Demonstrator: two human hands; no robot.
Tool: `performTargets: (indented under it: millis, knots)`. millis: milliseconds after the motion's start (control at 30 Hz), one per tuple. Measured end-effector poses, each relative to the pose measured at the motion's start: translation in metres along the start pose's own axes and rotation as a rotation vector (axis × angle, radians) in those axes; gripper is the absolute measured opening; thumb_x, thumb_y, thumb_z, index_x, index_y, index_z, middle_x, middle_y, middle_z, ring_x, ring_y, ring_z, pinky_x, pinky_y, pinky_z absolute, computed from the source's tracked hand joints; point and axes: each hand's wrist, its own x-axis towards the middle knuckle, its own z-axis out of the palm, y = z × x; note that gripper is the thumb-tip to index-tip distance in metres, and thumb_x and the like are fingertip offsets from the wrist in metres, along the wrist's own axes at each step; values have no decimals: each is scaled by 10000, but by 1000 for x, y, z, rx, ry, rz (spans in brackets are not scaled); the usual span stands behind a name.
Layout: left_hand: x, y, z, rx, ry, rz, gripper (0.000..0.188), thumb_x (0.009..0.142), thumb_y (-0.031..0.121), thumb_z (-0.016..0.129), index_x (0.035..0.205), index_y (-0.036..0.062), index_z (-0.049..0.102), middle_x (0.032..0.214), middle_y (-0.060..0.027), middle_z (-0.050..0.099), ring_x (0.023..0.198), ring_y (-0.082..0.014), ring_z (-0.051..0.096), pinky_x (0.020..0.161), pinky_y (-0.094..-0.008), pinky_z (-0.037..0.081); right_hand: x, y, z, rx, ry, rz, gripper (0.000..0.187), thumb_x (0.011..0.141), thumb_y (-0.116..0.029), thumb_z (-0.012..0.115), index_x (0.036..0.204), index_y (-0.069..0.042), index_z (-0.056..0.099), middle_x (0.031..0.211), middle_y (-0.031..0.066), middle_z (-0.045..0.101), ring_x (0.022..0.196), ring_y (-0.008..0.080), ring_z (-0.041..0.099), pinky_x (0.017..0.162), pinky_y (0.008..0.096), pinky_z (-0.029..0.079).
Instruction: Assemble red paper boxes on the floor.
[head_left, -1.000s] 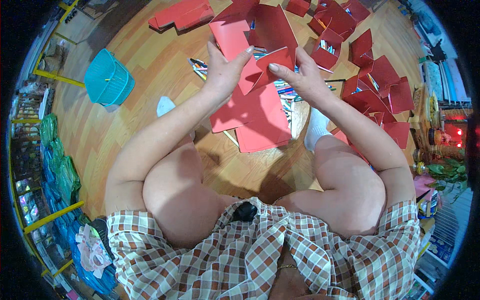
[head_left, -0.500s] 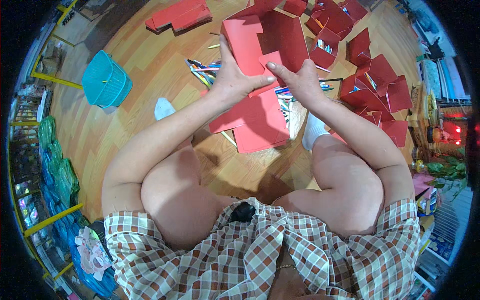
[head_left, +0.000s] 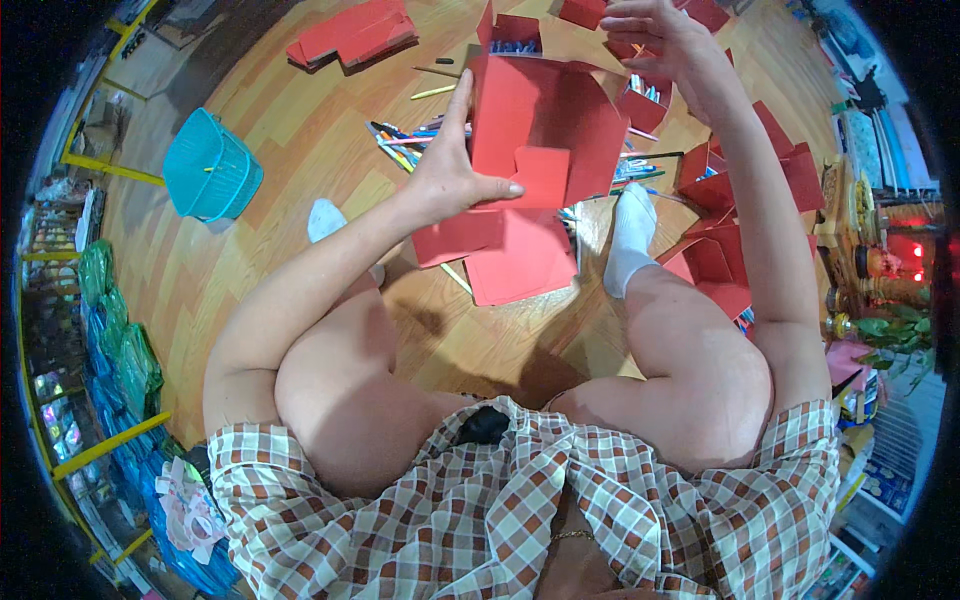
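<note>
In my left hand [head_left: 450,180] is a red cardboard box [head_left: 590,110], open at the top. The thumb presses on a front flap and the fingers lie along its left side. My right hand [head_left: 675,50] is off the box, raised at the upper right with fingers stretched out and nothing visible in them. It is above several red boxes, one of them a small box of pens [head_left: 643,100]. Flat red cardboard [head_left: 520,270] lies on the floor below the held box. Loose pens and pencils [head_left: 400,150] are heaped behind it, partly hidden.
A turquoise basket [head_left: 210,170] stands on the wooden floor at left. Far off lies a stack of flat red cardboard [head_left: 355,35]. More red boxes [head_left: 715,265] spread along the right, beside my right foot [head_left: 632,225]. Shelves and plastic bags [head_left: 130,350] line the left side.
My right hand has let go of the box and moved up and to the right. My left hand still holds the box, whose open side now faces me more.
</note>
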Motion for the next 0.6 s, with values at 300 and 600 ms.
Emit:
performTargets:
  millis: [300,600]
  knots:
    - [-5,-1,0,221,-243,131,1277,503,142,859,1446,58,1,1492,-169,119,1363,-314,190,1114,-388,208,-11,49,24,-278,-660,-192,1052,620,-470,788,1423,-97,220,1380,158,368,1252,259,388,1034,374,330]
    - [-10,-4,5,293,-329,180,1283,482,162,863,1448,64,25,1496,-163,103,1377,-316,147,1125,-394,158,-39,57,49,-430,-537,-301,1238,504,-497,836,1425,-47,143,1406,191,305,1283,306,353,1052,407,313]
